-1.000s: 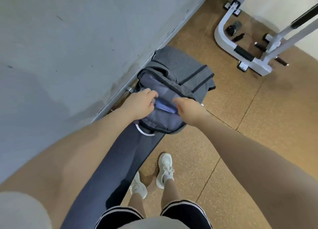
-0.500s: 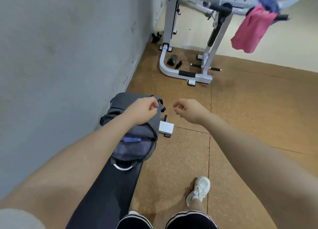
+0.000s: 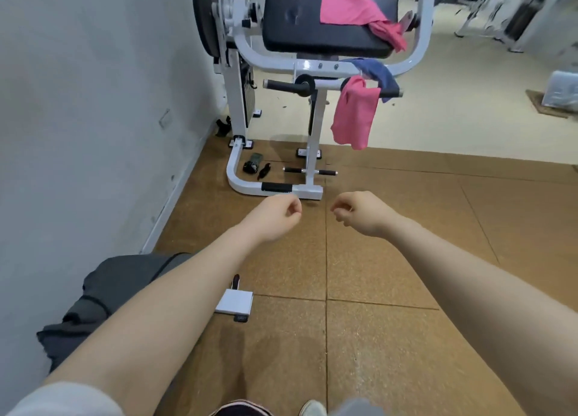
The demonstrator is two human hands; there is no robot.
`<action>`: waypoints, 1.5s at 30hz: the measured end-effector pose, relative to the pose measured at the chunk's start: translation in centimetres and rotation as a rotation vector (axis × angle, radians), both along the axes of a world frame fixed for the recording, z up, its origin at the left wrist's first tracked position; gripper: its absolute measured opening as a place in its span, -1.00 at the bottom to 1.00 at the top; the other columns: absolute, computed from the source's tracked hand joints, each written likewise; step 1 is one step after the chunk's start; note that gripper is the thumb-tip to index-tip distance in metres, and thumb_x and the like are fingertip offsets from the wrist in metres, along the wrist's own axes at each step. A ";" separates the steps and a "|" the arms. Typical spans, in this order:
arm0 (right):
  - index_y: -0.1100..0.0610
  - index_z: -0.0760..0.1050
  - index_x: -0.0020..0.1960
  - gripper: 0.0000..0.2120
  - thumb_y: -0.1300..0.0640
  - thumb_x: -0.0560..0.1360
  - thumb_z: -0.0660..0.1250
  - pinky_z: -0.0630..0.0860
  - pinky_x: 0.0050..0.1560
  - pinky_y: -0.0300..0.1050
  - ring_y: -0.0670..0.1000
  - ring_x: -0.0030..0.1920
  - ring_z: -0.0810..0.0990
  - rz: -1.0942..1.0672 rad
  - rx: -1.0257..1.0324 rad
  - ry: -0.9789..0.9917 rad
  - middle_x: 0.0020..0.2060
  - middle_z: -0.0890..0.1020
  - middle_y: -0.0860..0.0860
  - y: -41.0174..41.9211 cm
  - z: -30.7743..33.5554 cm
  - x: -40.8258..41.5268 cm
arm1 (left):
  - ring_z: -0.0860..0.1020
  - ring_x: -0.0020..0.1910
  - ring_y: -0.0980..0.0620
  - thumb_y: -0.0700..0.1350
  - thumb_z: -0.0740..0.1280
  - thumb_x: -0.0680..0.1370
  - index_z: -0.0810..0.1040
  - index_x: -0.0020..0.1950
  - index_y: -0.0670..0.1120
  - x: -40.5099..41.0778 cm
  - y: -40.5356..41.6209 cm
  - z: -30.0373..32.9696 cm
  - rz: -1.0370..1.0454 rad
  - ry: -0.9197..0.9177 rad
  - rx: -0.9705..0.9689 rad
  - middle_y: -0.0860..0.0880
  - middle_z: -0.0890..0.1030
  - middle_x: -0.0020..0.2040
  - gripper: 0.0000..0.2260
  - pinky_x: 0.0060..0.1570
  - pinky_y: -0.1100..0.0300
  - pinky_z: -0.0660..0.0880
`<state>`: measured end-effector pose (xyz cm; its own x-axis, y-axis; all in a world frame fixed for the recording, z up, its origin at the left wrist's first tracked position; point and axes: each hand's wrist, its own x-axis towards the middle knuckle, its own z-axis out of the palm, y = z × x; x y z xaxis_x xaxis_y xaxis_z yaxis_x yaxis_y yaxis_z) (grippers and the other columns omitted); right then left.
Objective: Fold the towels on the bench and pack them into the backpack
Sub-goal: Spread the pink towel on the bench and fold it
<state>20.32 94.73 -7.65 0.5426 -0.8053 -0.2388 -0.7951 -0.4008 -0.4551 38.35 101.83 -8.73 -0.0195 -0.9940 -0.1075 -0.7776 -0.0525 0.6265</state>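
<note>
— What are your hands doing?

— Both are out in front of me over the brown floor [image 3: 391, 337], side by side with a small gap between them. My left hand [image 3: 275, 217] is curled into a loose fist, fingertips tucked against the thumb, with nothing in it. My right hand [image 3: 359, 213] is curled the same way, also holding nothing.

— Where are the towels?

— Ahead of both hands, on the white machine [image 3: 237, 102]. One pink towel [image 3: 350, 7] lies on the black pad [image 3: 300, 33], spilling over its right edge. A second pink towel [image 3: 353, 115] hangs from the handle bar [image 3: 287, 86] below the pad, slightly right of my right hand. A blue towel [image 3: 380, 73] is draped over the same bar, touching the hanging pink one from above.

— And the backpack?

— Behind and to the left of my left hand, down by the wall [image 3: 78, 102]. My left forearm crosses over the backpack [image 3: 103, 290], so only its grey back part shows. I cannot tell whether it is open.

— Anything nearer?

— A white bench foot [image 3: 234, 303] sits on the floor just right of my left forearm. Small black items [image 3: 253, 165] lie on the floor inside the machine's base, well ahead of my left hand.
</note>
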 end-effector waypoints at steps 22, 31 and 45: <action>0.21 0.56 0.01 -0.80 0.24 0.52 0.17 0.40 -0.11 -0.10 0.13 0.00 0.56 -0.165 -0.197 -0.059 -0.03 0.65 0.11 -45.5 1.4 -5.8 | 0.48 -0.19 0.08 -0.13 0.20 0.56 0.45 -0.01 -0.02 -4.6 -48.6 -0.2 -0.026 0.166 0.001 0.06 0.51 -0.17 -0.94 -0.25 0.30 0.39; 0.20 0.42 0.31 -0.65 0.18 0.54 0.23 0.41 0.18 -0.10 0.10 0.25 0.48 -0.015 -0.037 -0.022 0.26 0.52 0.09 -61.9 -0.6 -5.2 | 0.60 -0.04 -0.05 -0.12 0.23 0.56 0.48 -0.04 0.01 -5.3 -62.4 -2.3 0.231 0.369 0.104 -0.10 0.63 -0.09 -0.94 0.12 -0.04 0.50; 0.10 0.25 -0.38 -0.68 0.21 0.48 0.29 0.13 -0.42 -0.23 0.02 -0.34 0.27 0.722 0.087 0.161 -0.44 0.31 0.00 -75.7 -7.7 -2.8 | 0.55 -0.06 0.03 -0.07 0.19 0.58 0.53 -0.04 -0.07 -8.9 -68.7 -6.4 0.716 0.460 0.119 -0.04 0.61 -0.06 -0.85 -0.03 0.14 0.47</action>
<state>17.48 19.00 -15.38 0.8824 -0.2364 -0.4068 -0.4073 -0.8165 -0.4092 29.47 33.10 -15.17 0.5408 -0.7662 -0.3471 -0.2023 -0.5190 0.8305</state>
